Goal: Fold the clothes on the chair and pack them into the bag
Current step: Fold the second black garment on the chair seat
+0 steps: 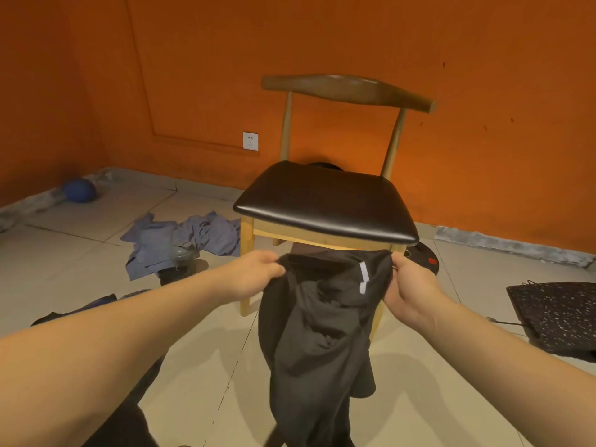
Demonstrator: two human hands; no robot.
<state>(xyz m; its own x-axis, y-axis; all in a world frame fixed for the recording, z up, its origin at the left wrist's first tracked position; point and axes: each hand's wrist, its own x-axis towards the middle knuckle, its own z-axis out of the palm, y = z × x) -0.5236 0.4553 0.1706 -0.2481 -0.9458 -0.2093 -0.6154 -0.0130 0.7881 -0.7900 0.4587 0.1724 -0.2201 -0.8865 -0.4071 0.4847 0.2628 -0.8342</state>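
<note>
A black garment (319, 337) with a white label hangs in the air in front of the wooden chair (325, 201). My left hand (254, 275) pinches its upper left edge and my right hand (408, 288) pinches its upper right edge, holding it spread between them. The rest of the cloth droops crumpled toward the floor. The chair's black padded seat has nothing on it. A blue-grey garment (180, 240) lies crumpled on the tiled floor left of the chair. No bag can be clearly made out.
A dark jar-like object (182, 262) stands on the blue-grey garment. A blue ball (79, 191) lies by the left wall. A black speckled mat (558, 314) is on the floor at right. A dark round object (422, 256) sits behind the chair's right leg. Dark items (80, 309) lie at left.
</note>
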